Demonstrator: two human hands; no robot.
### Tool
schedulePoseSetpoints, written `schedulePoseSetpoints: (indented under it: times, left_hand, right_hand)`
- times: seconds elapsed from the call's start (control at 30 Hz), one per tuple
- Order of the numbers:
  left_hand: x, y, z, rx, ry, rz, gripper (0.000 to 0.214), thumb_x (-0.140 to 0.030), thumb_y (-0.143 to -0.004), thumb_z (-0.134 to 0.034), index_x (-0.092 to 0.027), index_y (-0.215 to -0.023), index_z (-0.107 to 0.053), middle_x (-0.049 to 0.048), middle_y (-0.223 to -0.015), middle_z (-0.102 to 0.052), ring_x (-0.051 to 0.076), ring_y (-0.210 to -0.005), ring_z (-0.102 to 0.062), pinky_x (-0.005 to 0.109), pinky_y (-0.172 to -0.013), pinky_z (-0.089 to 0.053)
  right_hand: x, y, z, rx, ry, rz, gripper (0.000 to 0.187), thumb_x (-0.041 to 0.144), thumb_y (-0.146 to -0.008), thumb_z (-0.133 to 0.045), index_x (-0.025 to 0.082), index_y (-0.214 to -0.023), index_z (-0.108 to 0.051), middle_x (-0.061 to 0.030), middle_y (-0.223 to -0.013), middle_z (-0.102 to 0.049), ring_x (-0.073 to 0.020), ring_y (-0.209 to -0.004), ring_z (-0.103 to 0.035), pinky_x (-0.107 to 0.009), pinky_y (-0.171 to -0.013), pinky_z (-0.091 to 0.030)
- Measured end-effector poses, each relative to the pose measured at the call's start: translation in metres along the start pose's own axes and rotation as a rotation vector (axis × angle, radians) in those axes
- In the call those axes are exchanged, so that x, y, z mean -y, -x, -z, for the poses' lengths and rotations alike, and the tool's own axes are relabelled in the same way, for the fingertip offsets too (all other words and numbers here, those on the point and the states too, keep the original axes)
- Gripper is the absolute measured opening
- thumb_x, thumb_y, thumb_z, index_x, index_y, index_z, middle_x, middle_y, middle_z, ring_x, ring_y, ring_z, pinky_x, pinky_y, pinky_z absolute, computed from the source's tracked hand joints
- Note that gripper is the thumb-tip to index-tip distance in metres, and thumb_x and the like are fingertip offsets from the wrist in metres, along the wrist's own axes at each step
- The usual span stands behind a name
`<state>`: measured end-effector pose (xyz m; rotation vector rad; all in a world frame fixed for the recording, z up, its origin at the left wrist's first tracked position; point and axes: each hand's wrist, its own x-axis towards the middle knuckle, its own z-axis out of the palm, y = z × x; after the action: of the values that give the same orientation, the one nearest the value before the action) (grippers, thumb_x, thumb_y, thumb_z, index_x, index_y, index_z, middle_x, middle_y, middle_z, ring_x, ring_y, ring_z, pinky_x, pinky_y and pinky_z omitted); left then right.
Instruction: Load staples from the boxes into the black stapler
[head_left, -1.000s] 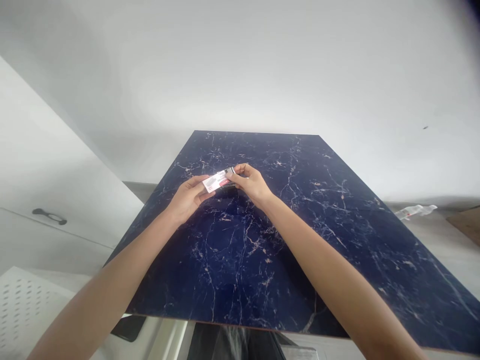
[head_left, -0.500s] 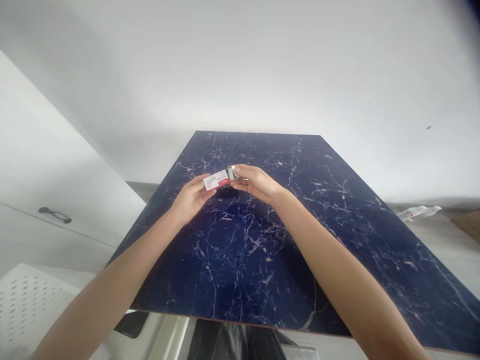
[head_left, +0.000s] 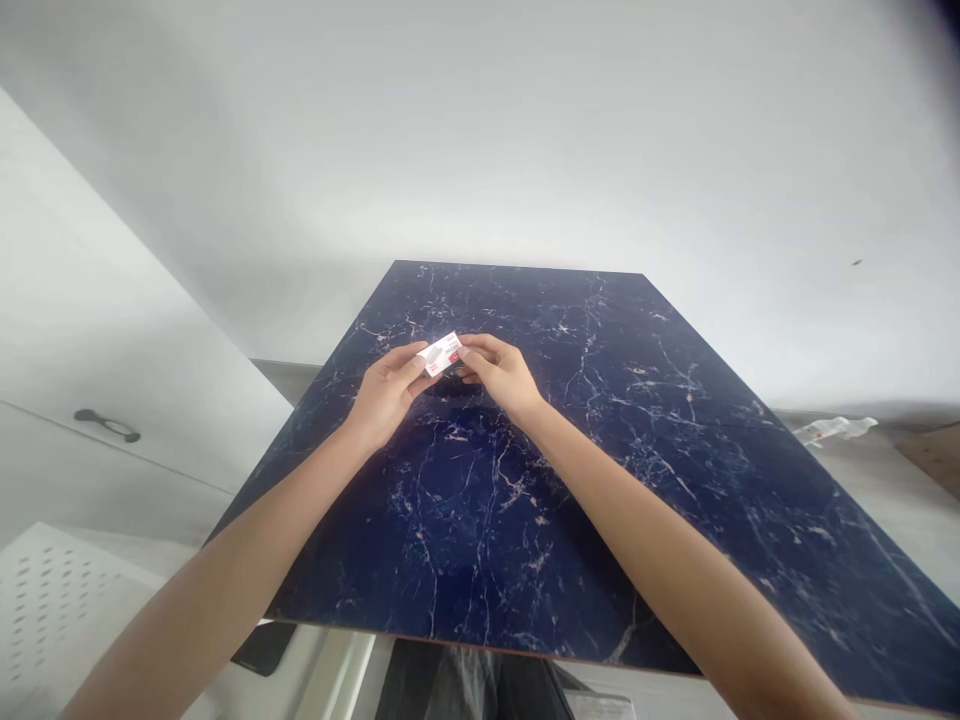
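A small white box with red print (head_left: 442, 353) is held between both hands, just above the far-middle part of a dark blue marbled tabletop (head_left: 600, 480). My left hand (head_left: 388, 392) pinches the box's left end with thumb and fingers. My right hand (head_left: 496, 372) grips its right end, fingers curled over it. Something dark shows under the box by the right fingers; I cannot make out what it is.
A white wall rises behind the table. A white cabinet with a dark handle (head_left: 105, 425) stands at the left, with a perforated white surface (head_left: 52, 600) below it. A clear plastic bottle (head_left: 832, 429) lies on the grey floor at the right.
The hands have drawn closer together, and the box now shows shorter between them. The silver-dark end that stuck out at the right earlier is now hidden under the right fingers.
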<state>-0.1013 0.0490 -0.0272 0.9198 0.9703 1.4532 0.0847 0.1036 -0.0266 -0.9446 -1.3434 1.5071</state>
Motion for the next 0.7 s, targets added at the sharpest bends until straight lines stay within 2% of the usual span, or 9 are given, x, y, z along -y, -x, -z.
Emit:
schedulePoseSetpoints:
  times: [0.13,0.27,0.3,0.37,0.43,0.5,0.6,0.7]
  left_hand:
    - [0.001,0.0,0.0,0.004,-0.08,-0.033,0.032,-0.037,-0.08,-0.085,-0.02,-0.106,-0.076,0.0091,-0.118,-0.074,0.027,-0.114,-0.07,0.046,-0.101,-0.059]
    - [0.001,-0.002,0.004,-0.024,-0.194,-0.083,0.03,-0.04,-0.082,-0.081,-0.02,-0.105,-0.077,0.0084,-0.113,-0.074,0.026,-0.107,-0.071,0.043,-0.094,-0.061]
    - [0.0,-0.004,0.007,-0.06,-0.244,-0.111,0.028,-0.04,-0.084,-0.078,-0.02,-0.104,-0.077,0.0081,-0.111,-0.075,0.026,-0.103,-0.072,0.042,-0.09,-0.061]
    - [-0.003,-0.008,0.016,-0.136,-0.445,-0.183,0.021,-0.036,-0.088,-0.069,-0.02,-0.1,-0.077,0.0076,-0.108,-0.075,0.026,-0.097,-0.072,0.041,-0.087,-0.061]
    - [-0.005,-0.012,0.028,-0.165,-0.784,-0.277,0.017,-0.03,-0.087,-0.064,-0.02,-0.093,-0.077,0.0086,-0.108,-0.074,0.028,-0.099,-0.069,0.045,-0.094,-0.056]
    - [-0.003,-0.015,0.036,-0.124,-1.115,-0.366,0.017,-0.025,-0.084,-0.065,-0.02,-0.093,-0.078,0.0111,-0.114,-0.073,0.033,-0.111,-0.064,0.051,-0.106,-0.047]
    - [0.007,-0.018,0.039,0.0,-1.333,-0.411,0.035,-0.028,-0.082,-0.07,-0.02,-0.116,-0.076,0.0148,-0.124,-0.071,0.041,-0.128,-0.053,0.059,-0.114,-0.035]
    - [0.016,-0.023,0.035,0.053,-1.321,-0.375,0.048,-0.03,-0.084,-0.072,-0.02,-0.131,-0.069,0.0171,-0.124,-0.071,0.042,-0.133,-0.049,0.059,-0.113,-0.035]
  right_hand:
    - [0.001,0.001,0.0,0.032,0.084,0.034,0.035,0.035,-0.089,-0.069,0.025,-0.122,-0.07,-0.0038,-0.108,-0.077,-0.0187,-0.088,-0.073,-0.034,-0.077,-0.062]
    - [0.002,-0.002,0.002,0.082,0.228,0.056,0.034,0.035,-0.089,-0.067,0.024,-0.121,-0.071,-0.0049,-0.109,-0.076,-0.0212,-0.09,-0.071,-0.036,-0.073,-0.06]
    - [0.002,-0.004,0.005,0.039,0.281,0.076,0.032,0.035,-0.09,-0.065,0.023,-0.119,-0.072,-0.0052,-0.108,-0.076,-0.0213,-0.089,-0.071,-0.037,-0.076,-0.059]
    - [0.001,-0.006,0.015,-0.153,0.424,0.162,0.026,0.034,-0.091,-0.061,0.022,-0.111,-0.072,-0.0064,-0.107,-0.076,-0.0224,-0.09,-0.07,-0.041,-0.084,-0.057]
    - [-0.004,-0.006,0.03,-0.404,0.598,0.25,0.022,0.031,-0.092,-0.057,0.02,-0.105,-0.071,-0.0096,-0.108,-0.075,-0.0254,-0.097,-0.069,-0.045,-0.094,-0.053]
    - [-0.013,-0.005,0.045,-0.546,0.738,0.235,0.024,0.026,-0.09,-0.054,0.018,-0.107,-0.07,-0.0135,-0.111,-0.073,-0.0291,-0.102,-0.067,-0.049,-0.098,-0.05]
    - [-0.028,-0.002,0.057,-0.52,0.812,0.084,0.028,0.02,-0.086,-0.055,0.017,-0.112,-0.067,-0.0129,-0.108,-0.075,-0.0313,-0.098,-0.069,-0.05,-0.095,-0.051]
    - [-0.036,0.0,0.051,-0.424,0.824,0.101,0.038,0.018,-0.086,-0.054,0.019,-0.123,-0.061,-0.0091,-0.107,-0.077,-0.0309,-0.1,-0.07,-0.051,-0.096,-0.051]
